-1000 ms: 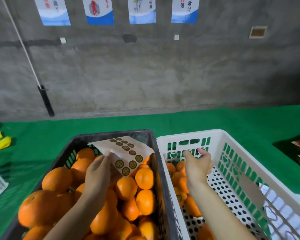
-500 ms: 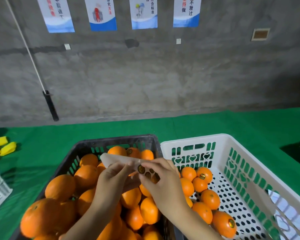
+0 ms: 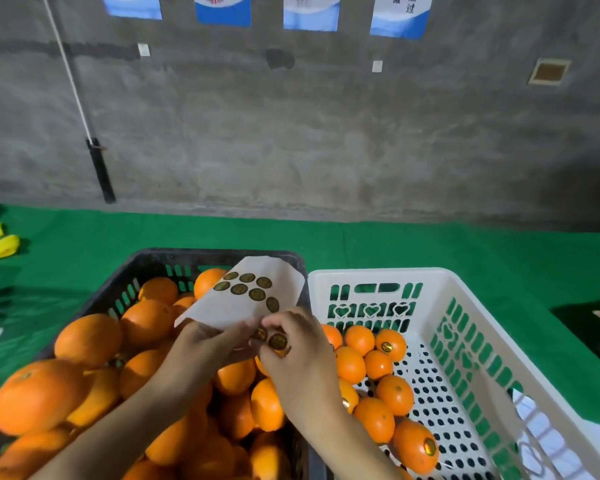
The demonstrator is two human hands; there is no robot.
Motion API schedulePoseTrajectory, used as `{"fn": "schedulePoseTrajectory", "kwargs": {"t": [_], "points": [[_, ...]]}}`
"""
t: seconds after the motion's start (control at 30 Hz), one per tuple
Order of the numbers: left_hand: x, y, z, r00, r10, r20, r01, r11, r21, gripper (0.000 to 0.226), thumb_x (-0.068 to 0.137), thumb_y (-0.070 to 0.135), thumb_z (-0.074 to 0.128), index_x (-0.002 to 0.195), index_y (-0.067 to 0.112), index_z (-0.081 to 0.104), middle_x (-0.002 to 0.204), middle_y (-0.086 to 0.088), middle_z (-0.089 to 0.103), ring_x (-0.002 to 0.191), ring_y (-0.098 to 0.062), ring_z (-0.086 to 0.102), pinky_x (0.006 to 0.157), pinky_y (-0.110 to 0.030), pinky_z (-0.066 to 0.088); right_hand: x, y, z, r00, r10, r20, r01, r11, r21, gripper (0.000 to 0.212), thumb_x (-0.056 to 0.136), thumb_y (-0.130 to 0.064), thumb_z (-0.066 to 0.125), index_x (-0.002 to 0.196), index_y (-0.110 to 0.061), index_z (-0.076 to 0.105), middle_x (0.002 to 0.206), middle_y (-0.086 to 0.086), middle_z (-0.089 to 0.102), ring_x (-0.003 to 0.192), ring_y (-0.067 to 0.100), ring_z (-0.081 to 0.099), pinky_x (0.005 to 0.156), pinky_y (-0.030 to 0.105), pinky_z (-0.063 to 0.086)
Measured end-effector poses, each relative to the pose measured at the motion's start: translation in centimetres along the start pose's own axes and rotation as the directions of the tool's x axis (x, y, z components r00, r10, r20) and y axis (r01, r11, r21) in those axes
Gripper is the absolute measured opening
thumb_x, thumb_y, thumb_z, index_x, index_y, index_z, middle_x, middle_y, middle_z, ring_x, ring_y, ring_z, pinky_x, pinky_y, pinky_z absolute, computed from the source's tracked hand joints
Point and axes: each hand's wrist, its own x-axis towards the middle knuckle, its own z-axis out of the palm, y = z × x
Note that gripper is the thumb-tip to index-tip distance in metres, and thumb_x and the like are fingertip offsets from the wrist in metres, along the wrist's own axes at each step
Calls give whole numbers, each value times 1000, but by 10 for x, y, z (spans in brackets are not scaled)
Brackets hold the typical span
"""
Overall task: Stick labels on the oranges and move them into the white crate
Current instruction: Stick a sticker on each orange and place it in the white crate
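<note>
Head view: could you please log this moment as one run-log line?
left hand: holds label sheet | right hand: peeling a label | dark crate: full of oranges | white crate: some labelled oranges

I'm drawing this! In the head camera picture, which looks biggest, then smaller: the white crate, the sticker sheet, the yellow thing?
1. white crate
2. sticker sheet
3. yellow thing, though it lies farther away, so its true size is unsure.

— What can't you make out?
— The four blue-and-white wall posters [image 3: 310, 12] are cut off at the top edge, their print unreadable.
— And lower down?
— The left hand [image 3: 201, 351] hides the near end of the white paper label sheet [image 3: 246, 299]; the dark round labels' [image 3: 257, 294] print is too small.
</note>
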Motion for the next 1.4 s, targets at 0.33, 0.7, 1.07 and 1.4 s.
{"fn": "schedulePoseTrajectory", "kwargs": {"t": [0.33,0.7,1.07,1.4], "points": [[-8,18,-1,998,70,-1,-70,995,69,27,98,37,59,106,21,79,108,-8,77,105,-22,73,83,-21,57,-5,-18,-15,994,28,106,-57,959,277,28,92,-37,69,117,-28,65,110,-16,58,103,0,57,86,17,48],[-2,35,-24,959,73,-273,-70,997,22,22,97,31,65,103,13,78,99,-8,78,93,-24,75,75,-32,61,-14,-26,-5,995,-78,-57,90,966,242,4,89,-21,73,91,-21,76,97,-12,59,96,7,57,81,14,43],[-5,26,-34,943,84,-323,-40,989,140,24,97,37,64,102,17,77,96,2,79,93,-16,75,72,-25,60,-14,-46,26,560,272,783,-433,901,-3,52,72,-58,67,114,-26,70,118,7,70,112,28,63,101,50,51],[-2,20,-22,936,8,-352,52,986,161,49,92,41,69,66,0,64,48,-3,51,41,-11,42,43,-19,34,-23,-38,38,693,187,697,-250,968,-11,27,94,-36,64,120,-43,66,119,-15,67,108,9,60,84,21,48]]}}
